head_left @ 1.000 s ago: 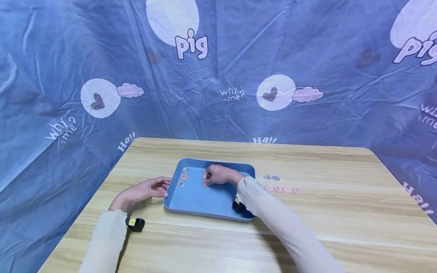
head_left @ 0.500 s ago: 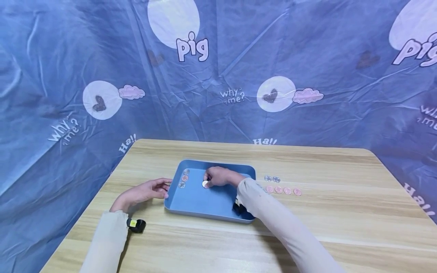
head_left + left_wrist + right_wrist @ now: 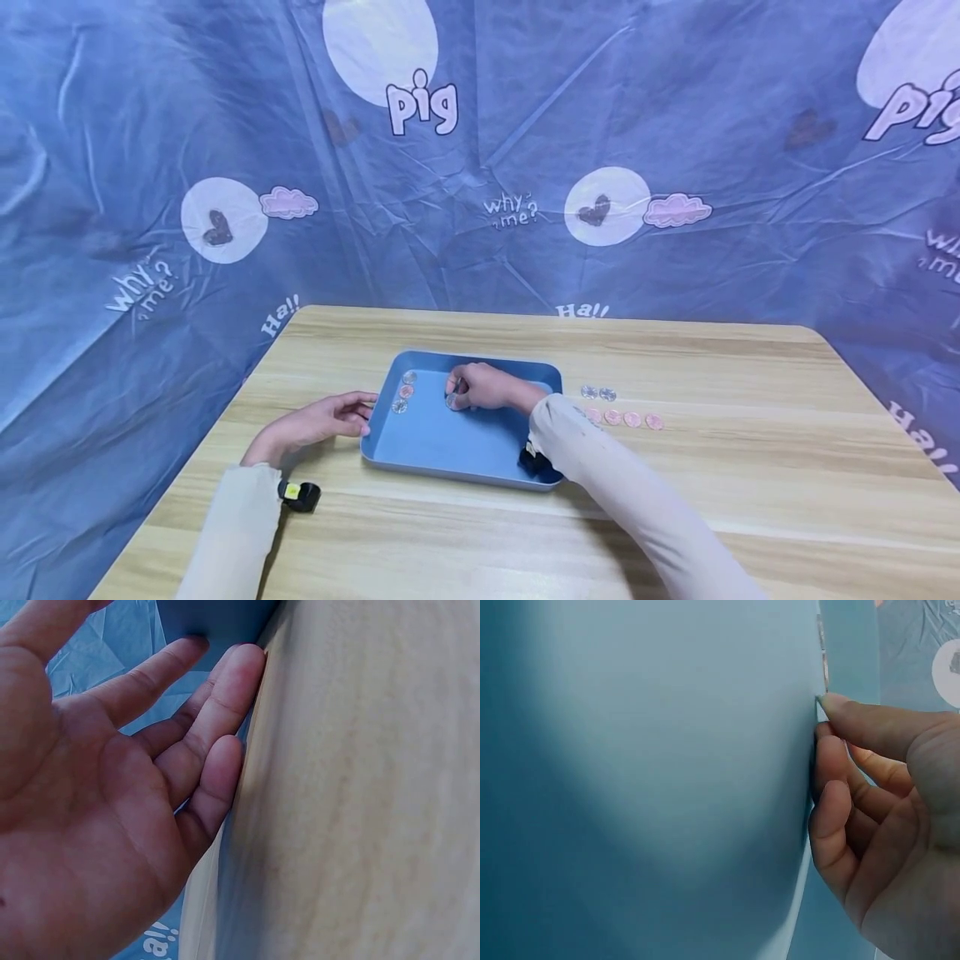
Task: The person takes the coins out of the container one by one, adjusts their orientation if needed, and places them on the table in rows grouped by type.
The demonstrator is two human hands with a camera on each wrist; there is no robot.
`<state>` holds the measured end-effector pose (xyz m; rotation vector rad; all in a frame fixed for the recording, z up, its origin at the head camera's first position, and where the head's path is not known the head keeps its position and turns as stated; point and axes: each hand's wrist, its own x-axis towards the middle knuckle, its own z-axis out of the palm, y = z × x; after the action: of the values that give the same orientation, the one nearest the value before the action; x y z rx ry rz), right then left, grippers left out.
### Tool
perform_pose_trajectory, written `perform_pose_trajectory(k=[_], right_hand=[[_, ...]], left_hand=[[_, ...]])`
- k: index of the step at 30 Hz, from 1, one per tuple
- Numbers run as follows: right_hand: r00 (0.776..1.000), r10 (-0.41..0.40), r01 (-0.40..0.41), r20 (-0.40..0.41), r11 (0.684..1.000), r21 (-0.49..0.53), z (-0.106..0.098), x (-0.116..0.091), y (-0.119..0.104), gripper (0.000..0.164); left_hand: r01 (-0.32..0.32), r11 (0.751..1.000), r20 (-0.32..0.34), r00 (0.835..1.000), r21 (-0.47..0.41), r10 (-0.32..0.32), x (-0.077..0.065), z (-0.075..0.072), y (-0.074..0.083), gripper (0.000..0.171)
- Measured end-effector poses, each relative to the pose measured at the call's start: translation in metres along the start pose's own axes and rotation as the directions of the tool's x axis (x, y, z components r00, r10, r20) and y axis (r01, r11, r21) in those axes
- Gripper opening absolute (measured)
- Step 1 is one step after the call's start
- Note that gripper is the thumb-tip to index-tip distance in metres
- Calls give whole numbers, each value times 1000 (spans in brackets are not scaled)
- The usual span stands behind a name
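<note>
A blue tray (image 3: 442, 454) lies on the table. My right hand (image 3: 483, 386) is inside it, with thumb and fingertips pinching a silver coin (image 3: 451, 402) at the tray floor; the right wrist view shows these fingertips (image 3: 832, 705) close against that floor. Along the tray's left side runs a short column of coins: a silver coin (image 3: 409, 377), a copper coin (image 3: 406, 391) and another silver coin (image 3: 399, 406). My left hand (image 3: 318, 419) rests at the outside of the tray's left wall, fingers loosely bent; in the left wrist view its palm (image 3: 97, 810) holds nothing.
Right of the tray, two silver coins (image 3: 598, 393) lie above a row of several copper coins (image 3: 632, 419), whose left end is partly covered by my right sleeve (image 3: 622, 483). A blue printed cloth (image 3: 480, 267) hangs behind the wooden table (image 3: 480, 542).
The coin at my right fingertips caught the light brightly half a second ago and looks darker now. My right forearm has shifted slightly right; my left hand stays at the tray wall.
</note>
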<state>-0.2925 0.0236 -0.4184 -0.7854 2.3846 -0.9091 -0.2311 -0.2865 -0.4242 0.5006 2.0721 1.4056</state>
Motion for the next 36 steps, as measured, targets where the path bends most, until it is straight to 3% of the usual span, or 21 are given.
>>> perform_pose_trajectory(k=[13,20,26,31,36], right_hand=[[995,-90,79,49,978,191,-24,-15,-4,18],[988,-146,134,57,976,172,-48,-39,-6,21],[983,-181,185,-42,973,137,-73,-66,7,22],[982,-157,169,-108,980,107,-92,-88,24,23],[986,-113,122,-123,990,71,-105,-109,39,23]], left_hand=[[9,1000,-10,1000,-8,-10,0,2,-1,70],[-4,1000,-4,1000,15,4,-1,2,0,70],[4,1000,-6,1000,17,-4,0,2,1,71],[13,1000,-10,1000,25,-13,-1,2,1,71],[16,1000,-8,1000,16,-16,-1,3,2,72]])
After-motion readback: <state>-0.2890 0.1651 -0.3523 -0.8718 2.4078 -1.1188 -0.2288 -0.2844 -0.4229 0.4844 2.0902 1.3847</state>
